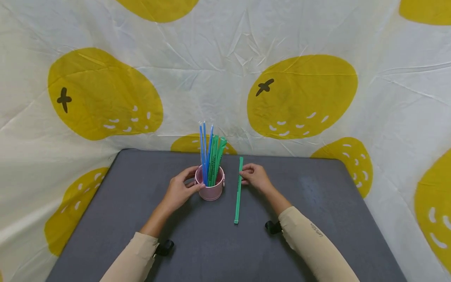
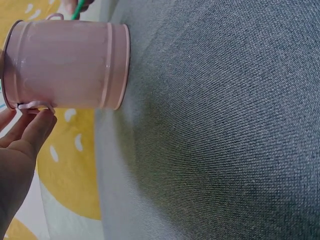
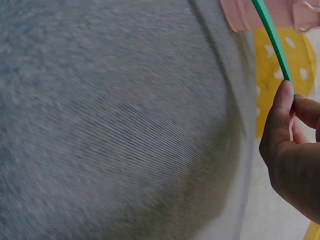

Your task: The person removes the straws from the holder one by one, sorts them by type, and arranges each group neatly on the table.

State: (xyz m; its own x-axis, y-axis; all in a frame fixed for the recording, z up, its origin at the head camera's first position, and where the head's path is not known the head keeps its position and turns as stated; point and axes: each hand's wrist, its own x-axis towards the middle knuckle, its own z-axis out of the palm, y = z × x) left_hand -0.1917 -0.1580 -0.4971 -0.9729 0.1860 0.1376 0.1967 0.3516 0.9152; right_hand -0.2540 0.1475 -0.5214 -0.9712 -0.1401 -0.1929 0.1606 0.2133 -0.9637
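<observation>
A small pink metal bucket [image 1: 210,192] stands upright on the table, holding several blue straws [image 1: 204,152] in clear wrappers and several straws in green wrappers [image 1: 214,160]. My left hand [image 1: 180,190] grips the bucket's left side, thumb at the front of the rim; in the left wrist view its fingers [image 2: 37,125] touch the small side handle [image 2: 36,105]. To the right of the bucket, my right hand [image 1: 256,177] pinches one green-wrapped straw [image 1: 238,196] between thumb and fingers. The straw points lengthwise toward me, apart from the bucket.
The dark grey table [image 1: 208,250] carries the bucket. Behind it and at the sides hangs a pale cloth [image 1: 211,94] with big yellow fruit shapes. A black wrist device [image 1: 164,248] sits on my left forearm, another [image 1: 273,227] on the right.
</observation>
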